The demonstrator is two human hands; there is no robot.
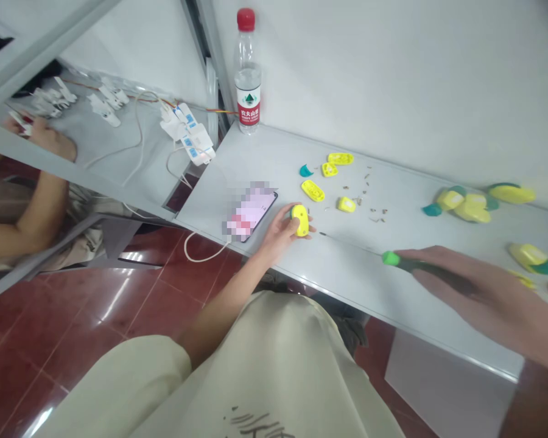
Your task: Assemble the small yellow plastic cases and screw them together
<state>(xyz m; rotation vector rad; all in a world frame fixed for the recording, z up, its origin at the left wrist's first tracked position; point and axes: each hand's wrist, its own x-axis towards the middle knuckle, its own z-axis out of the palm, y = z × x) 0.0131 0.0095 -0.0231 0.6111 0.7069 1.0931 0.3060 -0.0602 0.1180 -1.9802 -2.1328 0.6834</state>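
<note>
My left hand (281,233) is closed around a small yellow plastic casing (301,222) with a teal end, held above the table near its front edge. Small dark spots, perhaps screw holes, show on its face. A screwdriver (391,258) with a bright green collar and dark handle is gripped in my right hand (466,280). Its long thin shaft points left, the tip just short of the casing and not touching it. Beyond my left hand lie yellow shell halves (313,190), a yellow cap piece (346,204), a teal piece (306,171) and several tiny screws (360,201).
A phone (252,214) with a white cable lies left of my left hand. A water bottle (248,100) stands against the wall. More yellow-and-teal casings (472,208) sit at the right. Across a metal frame, another person's hand (50,137) works near power strips (189,134).
</note>
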